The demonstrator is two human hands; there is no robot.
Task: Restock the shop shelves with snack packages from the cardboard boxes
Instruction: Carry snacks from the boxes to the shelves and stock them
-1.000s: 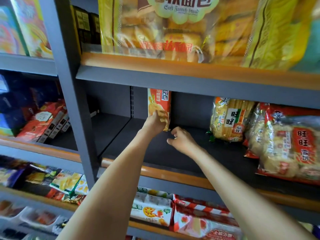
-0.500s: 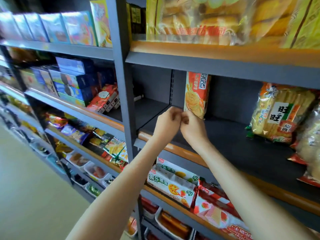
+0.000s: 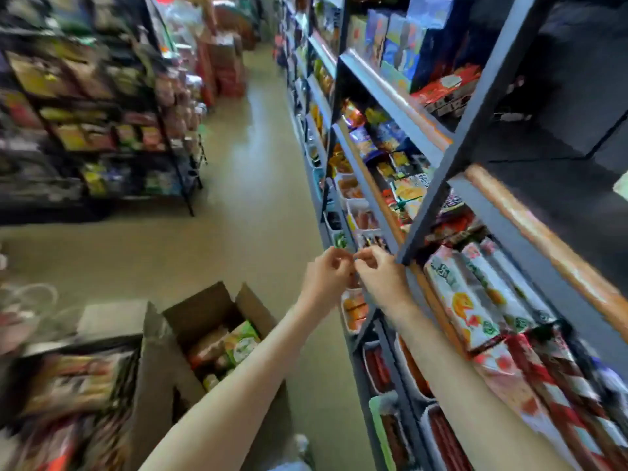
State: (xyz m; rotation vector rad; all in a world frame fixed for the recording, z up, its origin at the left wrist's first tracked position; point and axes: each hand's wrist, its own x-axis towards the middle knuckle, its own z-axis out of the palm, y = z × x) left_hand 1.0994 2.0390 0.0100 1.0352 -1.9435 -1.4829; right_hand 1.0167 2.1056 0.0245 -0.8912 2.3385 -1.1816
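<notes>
Shop aisle (image 3: 244, 185) runs off toward 12 o'clock. At 8 o'clock your open cardboard box (image 3: 200, 311) holds snack packages (image 3: 238, 341), and stocked shelves (image 3: 390, 96) fill 3 o'clock. Your left hand (image 3: 324, 277) and right hand (image 3: 380, 278) meet at centre with fingers curled and tips touching. It's too blurred to tell whether they pinch anything.

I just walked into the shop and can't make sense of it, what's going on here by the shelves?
A person is restocking snacks in a shop aisle. Their left hand and right hand are raised together in front of the shelving, fingers curled and nearly touching, with no package visible in either. On the floor to their left, an open cardboard box holds snack packages not yet shelved. The view is blurred.
</notes>
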